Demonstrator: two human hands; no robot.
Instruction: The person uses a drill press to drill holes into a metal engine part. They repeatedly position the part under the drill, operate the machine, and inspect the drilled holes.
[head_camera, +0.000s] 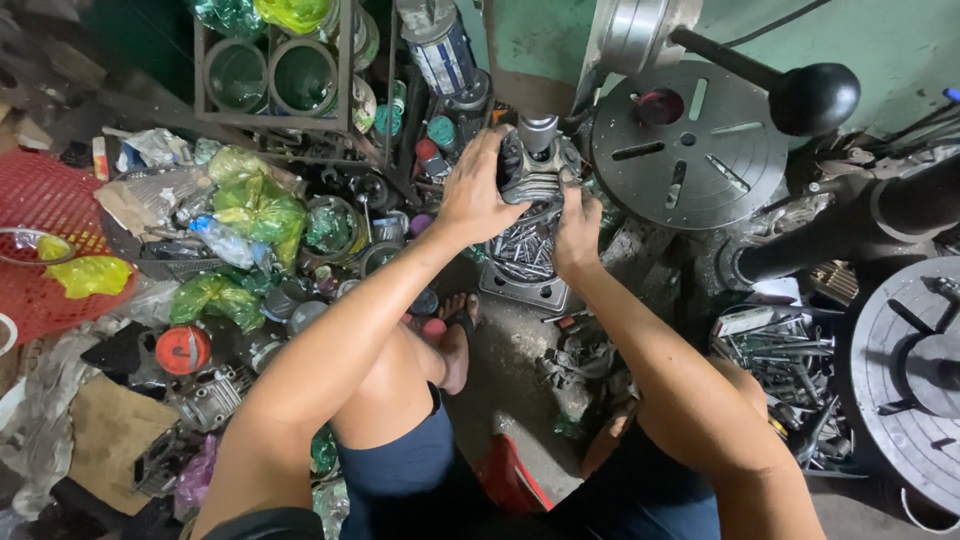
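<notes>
My left hand (475, 195) wraps the left side of a grey metal part (535, 172) held under the chuck of a drill press (538, 130). On the part's lower right side, my right hand (577, 228) grips it with bent fingers. Both hands hold the part above a square metal box of bolts and screws (524, 262). My bare knee and foot (455, 340) show below the hands.
A round slotted drill table (690, 145) and a black-knobbed lever (812, 97) stand to the right. Cans, green plastic bags (255, 205) and a red basket (40, 200) crowd the left floor. A tray of scrap bolts (790, 360) lies at right.
</notes>
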